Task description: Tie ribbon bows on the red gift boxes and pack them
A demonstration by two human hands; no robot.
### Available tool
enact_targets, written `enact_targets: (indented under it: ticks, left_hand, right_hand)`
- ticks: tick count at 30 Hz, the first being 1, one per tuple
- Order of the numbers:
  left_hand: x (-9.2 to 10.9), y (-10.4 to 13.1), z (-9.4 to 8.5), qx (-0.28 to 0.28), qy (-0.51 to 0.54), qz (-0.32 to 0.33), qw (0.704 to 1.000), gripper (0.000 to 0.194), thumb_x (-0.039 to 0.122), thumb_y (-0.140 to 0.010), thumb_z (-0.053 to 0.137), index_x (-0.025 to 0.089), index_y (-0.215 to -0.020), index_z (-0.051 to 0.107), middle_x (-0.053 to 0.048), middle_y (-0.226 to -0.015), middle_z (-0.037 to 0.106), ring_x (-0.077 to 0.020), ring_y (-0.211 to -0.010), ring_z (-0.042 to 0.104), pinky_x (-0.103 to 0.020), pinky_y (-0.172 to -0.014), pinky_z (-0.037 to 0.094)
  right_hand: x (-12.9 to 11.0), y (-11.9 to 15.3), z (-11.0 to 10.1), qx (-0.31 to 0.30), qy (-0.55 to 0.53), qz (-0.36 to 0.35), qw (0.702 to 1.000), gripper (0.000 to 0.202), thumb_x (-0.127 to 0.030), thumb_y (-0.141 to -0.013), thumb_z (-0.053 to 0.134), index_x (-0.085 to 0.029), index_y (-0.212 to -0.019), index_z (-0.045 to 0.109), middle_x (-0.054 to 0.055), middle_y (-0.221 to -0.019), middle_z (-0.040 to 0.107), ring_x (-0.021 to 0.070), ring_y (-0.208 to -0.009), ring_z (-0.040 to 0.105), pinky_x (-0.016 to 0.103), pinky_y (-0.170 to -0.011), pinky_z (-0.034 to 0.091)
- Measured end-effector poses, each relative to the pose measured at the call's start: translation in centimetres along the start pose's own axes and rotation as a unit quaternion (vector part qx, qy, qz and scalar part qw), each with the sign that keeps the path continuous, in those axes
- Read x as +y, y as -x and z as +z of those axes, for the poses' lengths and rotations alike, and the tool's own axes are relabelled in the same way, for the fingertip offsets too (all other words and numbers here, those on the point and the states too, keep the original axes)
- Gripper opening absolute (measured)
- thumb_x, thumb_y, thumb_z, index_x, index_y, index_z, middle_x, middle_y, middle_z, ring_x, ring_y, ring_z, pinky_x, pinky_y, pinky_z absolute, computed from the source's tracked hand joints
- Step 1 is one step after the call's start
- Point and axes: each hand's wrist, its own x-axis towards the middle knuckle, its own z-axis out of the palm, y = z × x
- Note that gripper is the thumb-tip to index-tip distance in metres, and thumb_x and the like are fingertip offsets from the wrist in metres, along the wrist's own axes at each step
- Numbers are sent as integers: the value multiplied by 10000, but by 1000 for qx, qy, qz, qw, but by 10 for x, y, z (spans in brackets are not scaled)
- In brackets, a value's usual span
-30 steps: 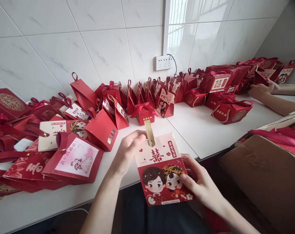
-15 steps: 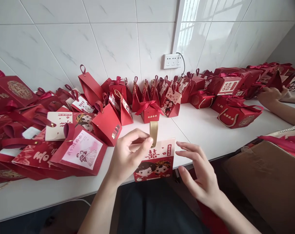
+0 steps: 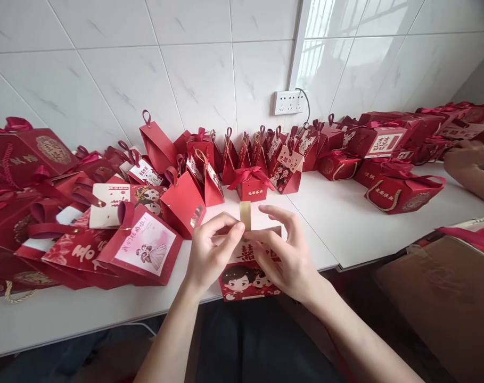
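Observation:
In front of me is a small red and cream gift box (image 3: pixel 237 282) with two cartoon figures printed on its front. A gold ribbon (image 3: pixel 245 213) stands up in a loop at its top. My left hand (image 3: pixel 215 252) pinches that ribbon low down, between thumb and forefinger. My right hand (image 3: pixel 285 252) reaches across the upper front of the box, its thumb and middle finger closed at the ribbon's base and its forefinger raised. These fingers hide part of the printing and one figure. The exact grip at the fingertips is partly covered.
A white table (image 3: pixel 313 234) bears many red gift boxes. A pile leans at the left, including a box with a pink card (image 3: pixel 146 244). A bow-topped box (image 3: pixel 252 183) stands ahead. Another person's hand (image 3: pixel 467 159) is at far right, above a cardboard carton (image 3: pixel 429 298).
My right hand has moved left, from beside the box onto its top by the ribbon. My left hand keeps its pinch on the ribbon. The view has shifted slightly.

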Motion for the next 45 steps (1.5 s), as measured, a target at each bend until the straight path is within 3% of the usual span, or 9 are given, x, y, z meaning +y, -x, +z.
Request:
enact_targets:
  ticks: [6, 21, 33, 37, 45]
  left_hand:
    - [-3, -1, 5, 14, -11, 15, 1000, 235, 310, -848, 532, 189, -650, 565, 1, -656, 562, -131, -644, 529, -206, -585, 417]
    - [-12, 2, 19, 112, -69, 106, 986, 231, 257, -851, 542, 169, -637, 540, 27, -598, 536, -60, -479, 461, -159, -408, 333]
    - [-16, 1, 22, 120, -95, 141, 978, 221, 219, -861, 541, 166, -648, 513, 38, -588, 511, -38, -466, 431, -135, -403, 329]
    - [-16, 2, 22, 117, -97, 142, 978, 229, 223, -863, 537, 168, -642, 508, 35, -581, 506, -46, -479, 442, -140, -410, 337]
    - [-19, 6, 23, 115, -84, 144, 979, 201, 203, -860, 542, 173, -662, 527, 35, -610, 528, -48, -526, 501, -122, -398, 327]
  right_hand:
    - [3, -2, 6, 3, -22, 19, 1000, 204, -58, -852, 478, -189, -990, 551, 136, -1226, 403, 246, -1130, 517, 376, -781, 569]
    - [1, -9, 7, -8, -3, 13, 1000, 157, -36, -844, 441, -185, -894, 453, 126, -1084, 436, 245, -1069, 498, 339, -676, 569]
    - [7, -2, 9, 15, 1, 3, 1000, 189, -22, -832, 420, -202, -885, 441, 109, -1013, 445, 241, -1019, 515, 330, -618, 547]
    - [10, 1, 8, 31, -33, 7, 999, 195, -52, -833, 467, -210, -945, 448, 87, -936, 492, 241, -1025, 531, 357, -684, 542]
    - [5, 4, 14, 79, -53, 69, 993, 163, -106, -844, 542, -201, -956, 474, 45, -835, 538, 157, -752, 543, 295, -629, 495]
